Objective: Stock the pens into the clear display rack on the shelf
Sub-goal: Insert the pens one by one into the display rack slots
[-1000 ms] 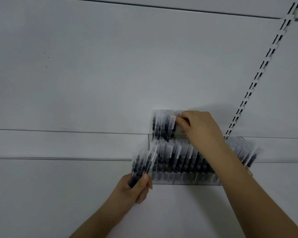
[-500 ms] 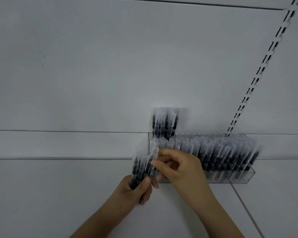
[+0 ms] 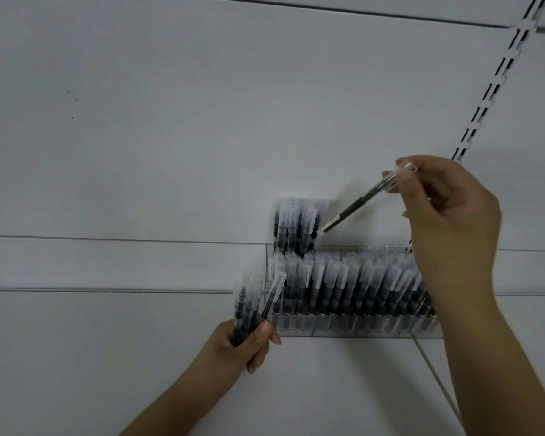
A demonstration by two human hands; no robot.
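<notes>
The rack (image 3: 356, 325) sits on the white shelf (image 3: 123, 357) against the back panel (image 3: 170, 121). Its front rows are packed with upright pens (image 3: 343, 287). At the left end of the rear tier stands a short cluster (image 3: 296, 225); to the right of that cluster the rear tier shows open room along the rack's top edge, as far as the right hand. A slotted upright (image 3: 497, 80) runs diagonally down behind that hand.

The right hand (image 3: 447, 215) is raised above the rack's right part, fingers curled, pinching one pen (image 3: 364, 199) at its clear cap. That pen's long axis slants: cap up and right in the fingers, dark end down and left, close beside the rear cluster's right edge and above the open room.

The left hand (image 3: 246, 344) is low, just left of the rack's front corner, fist wrapped round a bundle (image 3: 252, 303) of pens standing upright, caps up, leaning slightly toward the rack.
</notes>
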